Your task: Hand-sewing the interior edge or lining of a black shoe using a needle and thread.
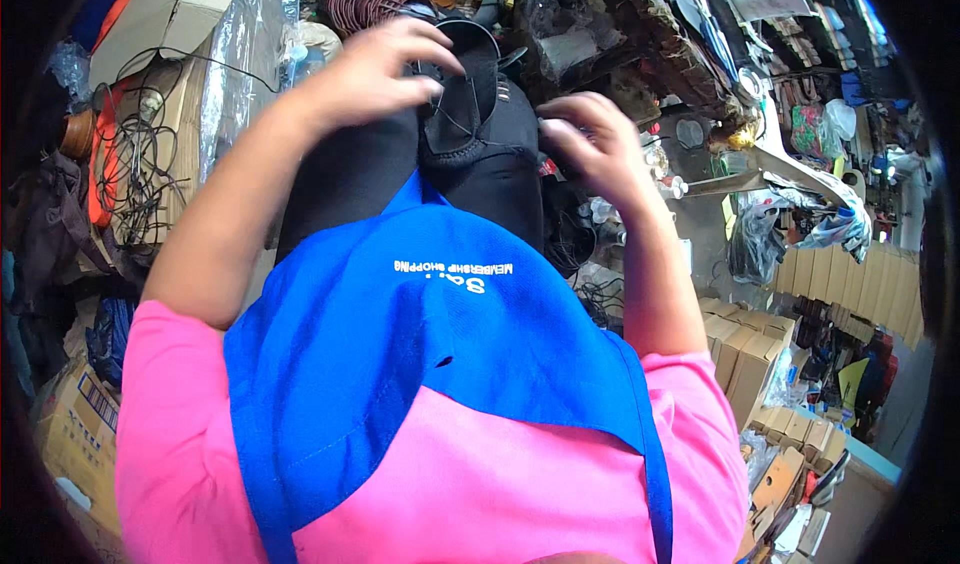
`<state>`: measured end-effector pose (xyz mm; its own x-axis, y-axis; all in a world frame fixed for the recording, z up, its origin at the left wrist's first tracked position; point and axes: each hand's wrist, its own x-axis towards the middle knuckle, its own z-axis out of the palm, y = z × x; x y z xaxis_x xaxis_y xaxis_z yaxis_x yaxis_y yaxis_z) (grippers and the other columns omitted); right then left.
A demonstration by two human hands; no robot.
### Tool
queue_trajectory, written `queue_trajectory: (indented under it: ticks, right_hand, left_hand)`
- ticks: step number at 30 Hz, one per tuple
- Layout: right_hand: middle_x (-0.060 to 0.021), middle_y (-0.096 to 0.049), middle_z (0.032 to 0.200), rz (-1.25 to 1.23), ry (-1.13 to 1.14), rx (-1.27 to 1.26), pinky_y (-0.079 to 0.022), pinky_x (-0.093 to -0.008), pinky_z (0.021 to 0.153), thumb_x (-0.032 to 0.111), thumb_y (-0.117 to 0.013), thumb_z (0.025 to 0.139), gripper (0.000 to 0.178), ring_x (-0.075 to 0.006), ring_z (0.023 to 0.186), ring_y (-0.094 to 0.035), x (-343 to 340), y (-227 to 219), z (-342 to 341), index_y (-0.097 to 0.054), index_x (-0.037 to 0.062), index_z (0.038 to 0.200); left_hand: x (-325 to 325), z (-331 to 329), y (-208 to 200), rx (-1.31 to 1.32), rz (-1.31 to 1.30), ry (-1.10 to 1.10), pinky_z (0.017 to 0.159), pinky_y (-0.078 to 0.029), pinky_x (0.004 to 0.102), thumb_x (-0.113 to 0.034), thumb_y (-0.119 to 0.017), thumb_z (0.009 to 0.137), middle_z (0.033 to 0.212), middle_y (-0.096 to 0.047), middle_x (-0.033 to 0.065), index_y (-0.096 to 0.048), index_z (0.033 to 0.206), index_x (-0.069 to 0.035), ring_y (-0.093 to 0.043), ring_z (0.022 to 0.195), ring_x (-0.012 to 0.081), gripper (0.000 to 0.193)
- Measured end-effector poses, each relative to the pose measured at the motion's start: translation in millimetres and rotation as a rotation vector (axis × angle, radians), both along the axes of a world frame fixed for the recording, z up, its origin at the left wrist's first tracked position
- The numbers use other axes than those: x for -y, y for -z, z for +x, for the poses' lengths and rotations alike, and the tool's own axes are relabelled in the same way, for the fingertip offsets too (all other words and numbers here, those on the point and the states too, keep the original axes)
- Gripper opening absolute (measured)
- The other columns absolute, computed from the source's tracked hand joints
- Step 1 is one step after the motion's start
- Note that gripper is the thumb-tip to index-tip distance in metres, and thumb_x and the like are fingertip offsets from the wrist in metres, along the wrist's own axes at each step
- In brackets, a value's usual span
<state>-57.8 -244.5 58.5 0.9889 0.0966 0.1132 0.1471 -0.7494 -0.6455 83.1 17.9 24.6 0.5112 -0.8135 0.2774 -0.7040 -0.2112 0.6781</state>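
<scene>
A black shoe [458, 134] rests between my black-trousered thighs, its opening facing up and its near edge showing a stitched, braided seam. A thin, light thread loops across it. To the left of the shoe's upper part is my left hand [385, 76], with thumb and fingers apart and nothing visible between them. My right hand [597, 149] is raised off to the right of the shoe, slightly blurred. Its fingers are curled with the thumb close to them; anything pinched at the fingertips is too small to make out.
A blue apron [400, 294] covers my lap. Tangled black cable [140, 164] hangs by cardboard on the left; a coil of brown cord [370, 6] lies ahead. At right are a metal stand [765, 144], a small-box stack [745, 354] and a cluttered bench [680, 84].
</scene>
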Motion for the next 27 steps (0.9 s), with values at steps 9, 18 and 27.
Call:
queue_trajectory:
  ticks: [9,18,27]
  right_hand:
    - [-0.0194,-0.060,0.074,-0.173,-0.308,-0.299,-0.047,-0.0433,0.063,0.021,-0.061,0.080,0.021,-0.0368,0.072,-0.061,-30.4,19.4,15.2,-0.060,0.0007,0.076]
    - [-0.0079,-0.041,0.058,0.231,-0.020,-0.249,-0.037,-0.0324,0.054,0.015,-0.063,0.085,0.028,-0.0173,0.056,-0.040,-17.0,-9.2,-36.1,-0.048,-0.0005,0.067]
    - [-0.0134,-0.057,0.079,-0.142,-0.031,-0.165,-0.049,-0.0385,0.069,0.010,-0.065,0.076,0.025,-0.0310,0.075,-0.060,-26.9,6.8,-15.6,-0.070,0.0100,0.101]
  left_hand:
    - [57.0,-16.6,26.1,-0.217,0.115,0.127,0.083,-0.046,0.0343,-0.019,-0.070,0.071,0.099,-0.051,0.0086,-0.061,0.087,-0.007,-0.055,0.093,0.0236,0.022]
    - [63.7,-0.8,31.8,-0.182,0.135,0.207,0.083,-0.045,0.0348,-0.018,-0.074,0.067,0.094,-0.053,0.0092,-0.059,0.080,-0.006,-0.054,0.092,0.0252,0.023]
    - [65.4,13.9,23.9,-0.526,0.264,0.369,0.081,-0.045,0.0322,-0.016,-0.072,0.072,0.087,-0.055,0.0054,-0.069,0.084,-0.007,-0.056,0.088,0.0195,0.015]
